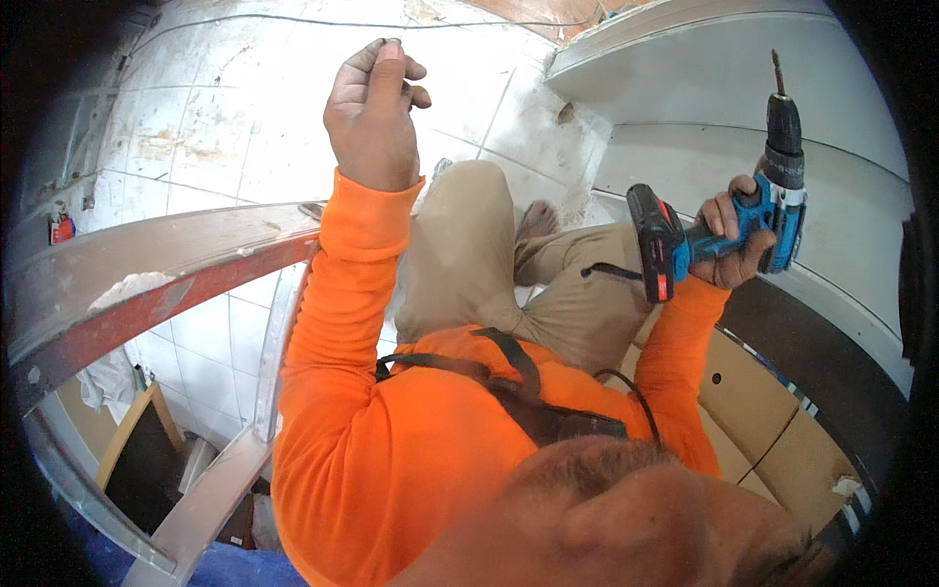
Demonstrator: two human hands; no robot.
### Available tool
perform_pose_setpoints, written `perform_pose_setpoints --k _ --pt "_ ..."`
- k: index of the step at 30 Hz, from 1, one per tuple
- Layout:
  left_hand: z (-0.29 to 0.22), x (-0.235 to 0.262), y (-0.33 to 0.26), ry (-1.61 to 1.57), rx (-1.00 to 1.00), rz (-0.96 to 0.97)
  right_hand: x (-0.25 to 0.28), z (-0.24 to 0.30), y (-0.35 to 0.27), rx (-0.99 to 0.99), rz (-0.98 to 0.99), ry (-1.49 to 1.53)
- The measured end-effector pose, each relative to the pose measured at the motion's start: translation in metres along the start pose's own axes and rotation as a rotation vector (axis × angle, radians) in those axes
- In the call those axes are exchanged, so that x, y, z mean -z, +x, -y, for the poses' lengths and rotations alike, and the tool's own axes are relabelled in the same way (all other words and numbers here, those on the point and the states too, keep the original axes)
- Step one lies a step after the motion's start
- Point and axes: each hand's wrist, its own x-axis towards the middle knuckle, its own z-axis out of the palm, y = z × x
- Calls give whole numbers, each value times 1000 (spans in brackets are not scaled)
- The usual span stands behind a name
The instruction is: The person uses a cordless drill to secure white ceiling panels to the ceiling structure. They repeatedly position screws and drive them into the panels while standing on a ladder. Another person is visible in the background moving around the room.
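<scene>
A blue and black cordless drill (780, 230) is in my right hand (729, 235), which is wrapped round its grip. The drill bit (777, 73) points away from me, toward the far right, and touches nothing. Its black battery pack (657, 240) with red marks is nearest to my body. My left hand (377, 112) is raised over the tiled floor at the upper middle. Thumb and forefinger press together there, with the other fingers curled. Whatever may sit in that pinch is too small to make out.
A metal ladder (161, 318) with a red edge stands close on my left. White floor tiles (245, 83) lie ahead, crossed by a dark cable (293, 18). Pale panels (743, 157) rise on the right, with brown cardboard (748, 377) below them. A dark framed board (147, 450) leans beyond the ladder.
</scene>
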Motion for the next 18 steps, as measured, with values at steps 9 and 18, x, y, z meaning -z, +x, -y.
perform_pose_setpoints --k 9,18 --pt "8 2 -5 -42 85 25 -6 12 -31 31 -108 -131" --pt "41 -15 1 -179 238 90 -1 -3 -35 -15 -43 -234"
